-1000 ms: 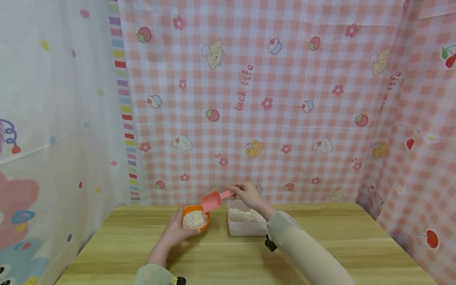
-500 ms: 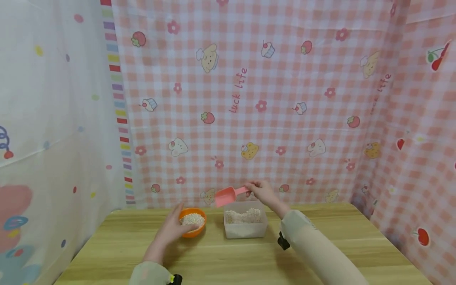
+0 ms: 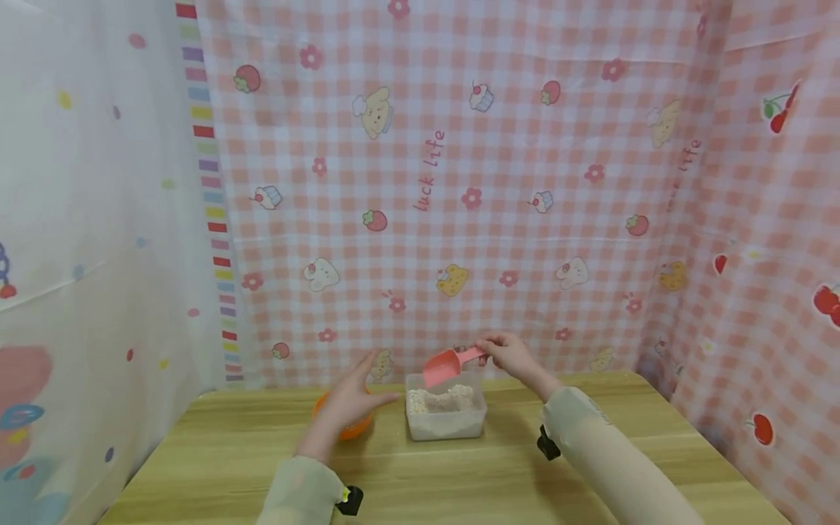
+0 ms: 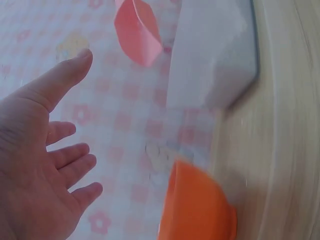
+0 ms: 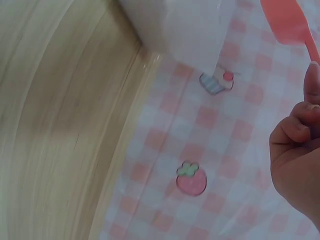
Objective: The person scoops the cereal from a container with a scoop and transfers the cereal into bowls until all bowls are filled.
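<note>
My right hand [image 3: 515, 357] grips the handle of a pink scoop [image 3: 442, 367], whose bowl is over the translucent white tub [image 3: 446, 425]. Pale flakes or grains [image 3: 459, 397] lie in the tub, heaped at the sides with a dip in the middle. My left hand [image 3: 351, 401] is raised off the orange bowl [image 3: 357, 429], fingers spread and thumb pointing toward the tub. In the head view this hand covers much of the bowl and its contents. The left wrist view shows the bowl [image 4: 197, 205] apart from the fingers [image 4: 75, 165]. The right wrist view shows the curled fingers [image 5: 295, 127] at the scoop's handle.
The wooden table [image 3: 420, 481] runs back to a pink checked curtain [image 3: 407, 240] hanging right behind the tub. A white curtain [image 3: 118, 255] stands at the left and another checked one [image 3: 741, 255] at the right. Dark wrist cameras sit under both sleeves.
The scoop has gone from above the orange bowl, rightward to above the tub, in my right hand. My left hand has let go of the bowl and lifted toward the tub.
</note>
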`<state>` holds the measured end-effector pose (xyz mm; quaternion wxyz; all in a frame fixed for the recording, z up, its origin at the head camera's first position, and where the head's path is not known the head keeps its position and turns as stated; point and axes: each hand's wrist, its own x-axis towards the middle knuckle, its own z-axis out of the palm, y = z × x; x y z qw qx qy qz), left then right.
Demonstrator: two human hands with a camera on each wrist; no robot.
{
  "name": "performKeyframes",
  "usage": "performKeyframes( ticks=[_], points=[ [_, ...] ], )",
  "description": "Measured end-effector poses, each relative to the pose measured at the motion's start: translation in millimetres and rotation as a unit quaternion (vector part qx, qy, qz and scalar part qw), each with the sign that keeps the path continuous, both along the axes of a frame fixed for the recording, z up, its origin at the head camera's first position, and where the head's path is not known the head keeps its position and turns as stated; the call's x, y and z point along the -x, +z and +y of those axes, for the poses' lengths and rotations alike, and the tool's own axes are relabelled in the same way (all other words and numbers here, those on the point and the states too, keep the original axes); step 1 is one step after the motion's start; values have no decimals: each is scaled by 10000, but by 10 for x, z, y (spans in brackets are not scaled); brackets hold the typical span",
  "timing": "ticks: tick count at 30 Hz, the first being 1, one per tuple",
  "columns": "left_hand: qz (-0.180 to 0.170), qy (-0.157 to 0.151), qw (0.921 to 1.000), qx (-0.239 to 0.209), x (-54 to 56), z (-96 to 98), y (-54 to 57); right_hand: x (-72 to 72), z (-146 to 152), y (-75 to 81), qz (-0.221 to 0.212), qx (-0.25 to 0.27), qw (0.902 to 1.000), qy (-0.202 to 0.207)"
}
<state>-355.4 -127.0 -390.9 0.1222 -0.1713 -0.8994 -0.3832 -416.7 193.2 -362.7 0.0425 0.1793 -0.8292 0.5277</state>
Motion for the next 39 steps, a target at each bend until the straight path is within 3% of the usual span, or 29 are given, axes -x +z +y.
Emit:
performKeyframes(
  ticks=[5,14,23,30,39],
  points=[
    [-162,-199,9994,-212,45,184,-31,13,111,-25,-112,57,9999,-4],
    [-693,-485,9927,-858,136,402,-230,54,232,-51,-69,-43,10000,30],
    [-1061,-490,9921,-464,170,519,-358,22,288,-91,-110,-239,9996,-118],
    [-1121,-378,9920,-438,181,564,-498,43,333,-201,-37,-476,9984,-289],
    [-1078,-351,9926,-434,194,630,-507,1,320,-106,-93,-638,9972,-367]
  ],
)
